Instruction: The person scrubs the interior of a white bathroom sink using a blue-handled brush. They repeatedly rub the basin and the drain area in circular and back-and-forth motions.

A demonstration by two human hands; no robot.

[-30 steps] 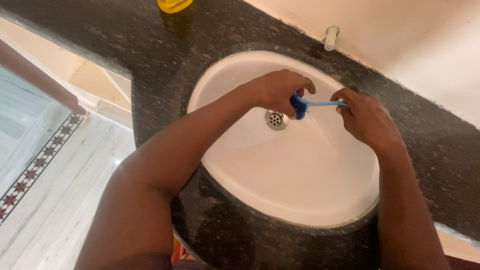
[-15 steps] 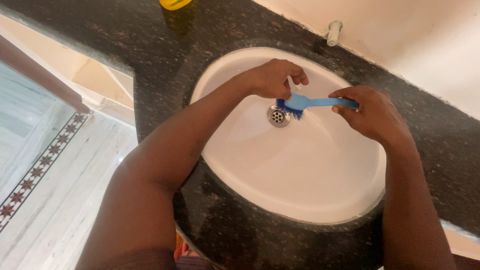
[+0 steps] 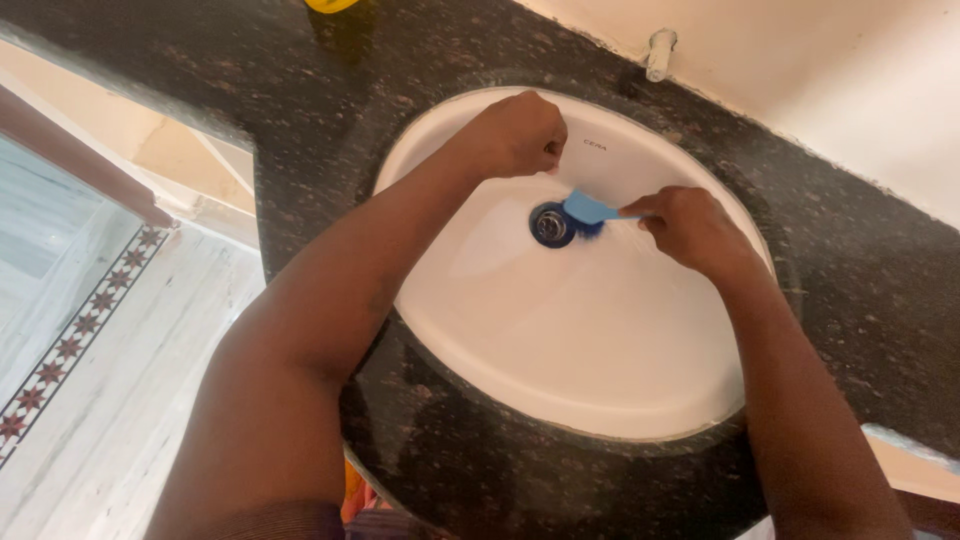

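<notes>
1. I am seeing the right hand (image 3: 690, 228) clamped on the handle of the blue brush (image 3: 588, 210), in the centre of the frame.
2. The bristles are now sitting on the drain (image 3: 550, 224) of the white sink (image 3: 600, 350); half a second ago they were beside it.
3. The left hand (image 3: 515, 133) has let go and is resting curled and empty on the upper sink wall.
4. The dark counter (image 3: 330, 120) is surrounding the sink.

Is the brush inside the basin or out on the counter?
Inside: the blue brush, held by the right hand, has its bristles at the drain of the white basin.
</notes>
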